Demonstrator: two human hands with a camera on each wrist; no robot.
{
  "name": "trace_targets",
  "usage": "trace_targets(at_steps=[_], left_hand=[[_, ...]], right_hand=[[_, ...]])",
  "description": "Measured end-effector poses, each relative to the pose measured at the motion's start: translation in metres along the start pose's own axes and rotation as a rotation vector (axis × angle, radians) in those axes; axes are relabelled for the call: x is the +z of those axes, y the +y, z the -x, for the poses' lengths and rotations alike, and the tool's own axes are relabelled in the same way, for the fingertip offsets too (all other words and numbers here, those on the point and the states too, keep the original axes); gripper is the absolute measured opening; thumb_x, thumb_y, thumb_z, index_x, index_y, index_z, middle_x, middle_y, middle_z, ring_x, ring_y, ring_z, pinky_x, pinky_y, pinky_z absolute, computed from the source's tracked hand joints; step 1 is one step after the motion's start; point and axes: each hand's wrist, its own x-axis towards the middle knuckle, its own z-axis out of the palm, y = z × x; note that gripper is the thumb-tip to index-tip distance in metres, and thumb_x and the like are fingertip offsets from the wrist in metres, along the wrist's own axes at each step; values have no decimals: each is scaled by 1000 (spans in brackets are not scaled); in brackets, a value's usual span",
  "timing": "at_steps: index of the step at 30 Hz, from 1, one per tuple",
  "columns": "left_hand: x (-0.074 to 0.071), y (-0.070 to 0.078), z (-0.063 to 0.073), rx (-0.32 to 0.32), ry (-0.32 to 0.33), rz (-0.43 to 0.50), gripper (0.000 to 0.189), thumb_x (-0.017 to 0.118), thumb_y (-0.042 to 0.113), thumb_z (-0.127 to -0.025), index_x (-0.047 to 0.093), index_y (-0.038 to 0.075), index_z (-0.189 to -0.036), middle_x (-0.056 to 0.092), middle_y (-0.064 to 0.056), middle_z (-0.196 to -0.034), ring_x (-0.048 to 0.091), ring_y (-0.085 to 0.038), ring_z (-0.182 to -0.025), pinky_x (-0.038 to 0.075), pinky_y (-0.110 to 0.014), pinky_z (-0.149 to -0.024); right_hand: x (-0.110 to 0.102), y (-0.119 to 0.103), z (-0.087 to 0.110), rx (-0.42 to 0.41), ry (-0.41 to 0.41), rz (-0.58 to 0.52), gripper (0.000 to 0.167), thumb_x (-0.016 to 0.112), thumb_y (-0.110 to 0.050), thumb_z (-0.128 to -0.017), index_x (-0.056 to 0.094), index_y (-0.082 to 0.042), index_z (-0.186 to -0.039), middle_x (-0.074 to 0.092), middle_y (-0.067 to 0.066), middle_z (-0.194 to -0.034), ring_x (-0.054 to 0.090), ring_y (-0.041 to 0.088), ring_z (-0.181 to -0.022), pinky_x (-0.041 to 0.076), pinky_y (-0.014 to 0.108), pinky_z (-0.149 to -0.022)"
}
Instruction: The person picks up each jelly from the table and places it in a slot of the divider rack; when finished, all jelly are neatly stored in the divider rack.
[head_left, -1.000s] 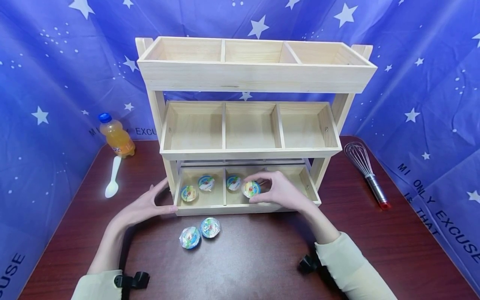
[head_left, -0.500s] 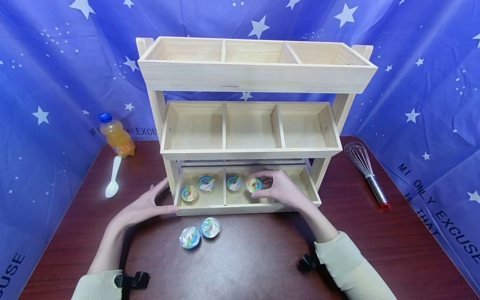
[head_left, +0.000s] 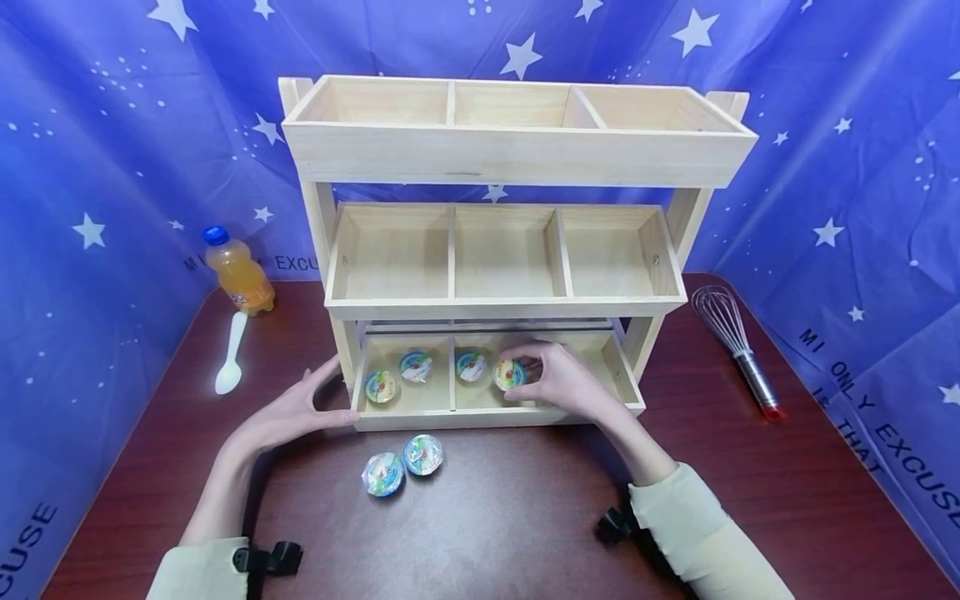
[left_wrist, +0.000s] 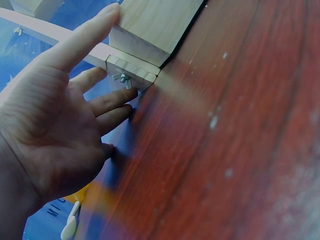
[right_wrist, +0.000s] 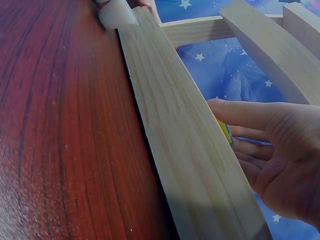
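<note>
My right hand (head_left: 558, 383) pinches a yellow-lidded jelly cup (head_left: 510, 375) low in the middle compartment of the bottom tier of a wooden rack (head_left: 487, 421). In the right wrist view the front board hides most of that cup. Beside it sits a blue-and-white jelly cup (head_left: 470, 365). The left compartment holds a yellow jelly cup (head_left: 381, 386) and a blue-and-white one (head_left: 415, 365). Two more, a left cup (head_left: 382, 474) and a right cup (head_left: 423, 455), stand on the table before the rack. My left hand (left_wrist: 60, 115), fingers spread, touches the tier's left front corner with its thumb.
The rack's middle tier (head_left: 506, 310) and top tier (head_left: 517, 157) overhang the bottom one. An orange drink bottle (head_left: 242, 271) and a white spoon (head_left: 231, 358) are at the left. A whisk (head_left: 738, 350) lies at the right, and a starry blue curtain (head_left: 112, 167) surrounds the table.
My right hand has shifted slightly to the right with the yellow jelly cup, away from the blue-and-white cup beside it. The left hand keeps its place at the corner.
</note>
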Motion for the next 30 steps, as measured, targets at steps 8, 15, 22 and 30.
trace_targets(at_steps=[8,15,22,30], left_hand=[[1,0,-1,6,2,5,105,79,45,-86,14,30,-167,16,-16,-173,-1,-49,-160,-2,-77,-122],[0,0,-1,0,0,5,104,79,45,-86,14,31,-166,16,-16,-173,-1,-49,-160,-2,-77,-122],[0,1,-1,-10,-3,4,104,79,46,-86,14,32,-166,16,-15,-174,-2,-49,-160,-1,-78,-122],[-1,2,0,-38,-8,6,106,79,49,-85,13,34,-166,14,-15,-174,-7,-53,-158,2,-80,-120]], right_hand=[[4,-1,-1,-83,23,127,46,92,-26,-73,78,-17,-116,78,3,-114,70,15,-95,57,38,-86],[9,-2,-1,-152,23,187,40,91,-25,-76,80,-15,-112,78,0,-101,65,9,-79,54,26,-70],[14,-4,-1,-157,35,256,40,92,-28,-75,80,-16,-112,80,0,-102,68,11,-78,57,32,-69],[16,-5,-2,-155,47,320,41,92,-31,-74,80,-18,-111,81,-2,-103,67,12,-73,55,35,-65]])
